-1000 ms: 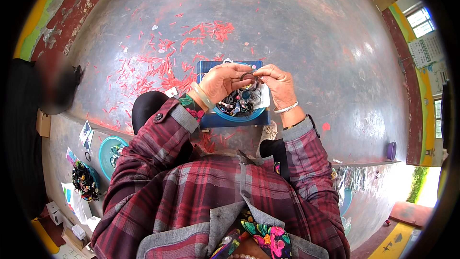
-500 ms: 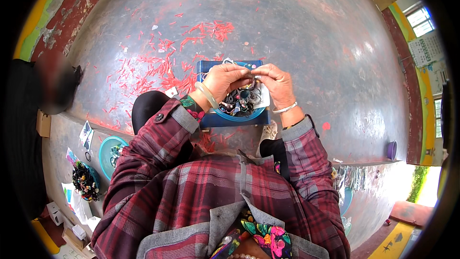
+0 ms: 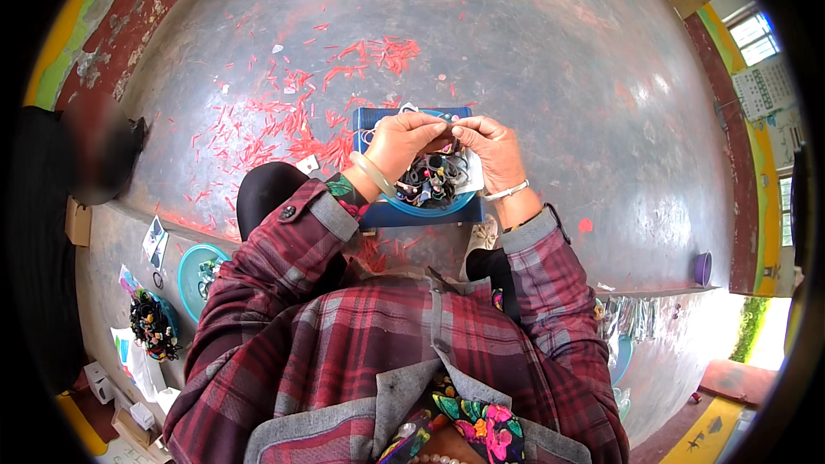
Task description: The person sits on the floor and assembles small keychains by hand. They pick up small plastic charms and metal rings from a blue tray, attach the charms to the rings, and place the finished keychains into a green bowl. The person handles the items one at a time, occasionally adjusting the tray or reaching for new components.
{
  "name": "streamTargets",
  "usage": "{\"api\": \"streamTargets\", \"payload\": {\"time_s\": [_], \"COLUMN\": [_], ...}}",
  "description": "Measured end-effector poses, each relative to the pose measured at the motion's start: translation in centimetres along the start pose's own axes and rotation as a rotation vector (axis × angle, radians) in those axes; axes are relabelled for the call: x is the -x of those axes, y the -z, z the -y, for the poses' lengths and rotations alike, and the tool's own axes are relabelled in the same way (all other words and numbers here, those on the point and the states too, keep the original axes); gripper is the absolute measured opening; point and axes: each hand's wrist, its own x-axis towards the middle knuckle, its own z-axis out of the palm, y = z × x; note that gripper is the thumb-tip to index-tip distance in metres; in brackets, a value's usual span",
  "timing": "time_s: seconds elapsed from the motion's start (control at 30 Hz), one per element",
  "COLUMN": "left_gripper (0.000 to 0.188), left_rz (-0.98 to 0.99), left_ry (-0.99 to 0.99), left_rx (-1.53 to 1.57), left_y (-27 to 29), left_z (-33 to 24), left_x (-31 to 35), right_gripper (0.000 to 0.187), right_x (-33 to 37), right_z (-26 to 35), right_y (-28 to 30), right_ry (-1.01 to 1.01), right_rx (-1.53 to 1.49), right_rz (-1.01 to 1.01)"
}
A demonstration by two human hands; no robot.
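Observation:
My left hand (image 3: 400,142) and my right hand (image 3: 490,148) meet over a blue basin (image 3: 468,209), fingertips pinched close together. Between them is a small dark band, apparently a hair tie (image 3: 448,131), mostly hidden by the fingers. Below the hands, the basin holds a heap of black hair ties (image 3: 430,182) with small coloured ornaments. A white card or paper (image 3: 473,174) lies at the heap's right side. The basin rests on a blue stool (image 3: 369,123) in front of my knees.
Red scraps (image 3: 266,133) litter the floor to the left and ahead. At lower left stand a teal basin (image 3: 191,279) and a container of dark hair ties (image 3: 155,326). Someone in dark clothes (image 3: 39,249) is at far left. A purple bucket (image 3: 703,269) stands by the right wall.
My fingertips have drawn slightly closer, and my right hand has turned a little. A dark round shape seen over the heap before no longer shows there.

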Motion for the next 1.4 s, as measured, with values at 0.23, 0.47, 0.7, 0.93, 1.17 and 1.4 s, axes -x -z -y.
{"api": "streamTargets", "payload": {"time_s": [0.23, 0.47, 0.7, 0.93, 1.17, 1.4], "left_gripper": [0.023, 0.027, 0.026, 0.023, 0.013, 0.012], "left_rz": [0.042, 0.054, 0.028, 0.074, 0.109, 0.118], "left_ry": [0.010, 0.013, 0.041, -0.270, -0.126, -0.082], "left_rx": [0.012, 0.099, -0.001, -0.673, -0.680, -0.571], "left_y": [-0.3, -0.4, 0.0, 0.6, 0.6, 1.5], "left_z": [-0.8, -1.1, -1.5, -1.7, -1.4, -2.1], "left_x": [0.4, 0.4, 0.3, 0.1, 0.1, -0.3], "right_gripper": [0.013, 0.015, 0.015, 0.012, 0.010, 0.010], "right_x": [0.2, 0.2, 0.2, 0.7, 0.4, 0.6], "right_z": [0.1, 0.8, 0.9, 2.4, 1.6, 2.3], "right_y": [0.3, -0.1, 0.4, -0.4, -0.1, 0.4], "right_ry": [0.120, 0.172, 0.230, 0.312, 0.423, 0.320], "right_rx": [0.086, 0.147, 0.228, 0.535, 0.593, 0.394], "right_rz": [-0.028, -0.052, -0.102, -0.025, 0.078, 0.049]}}
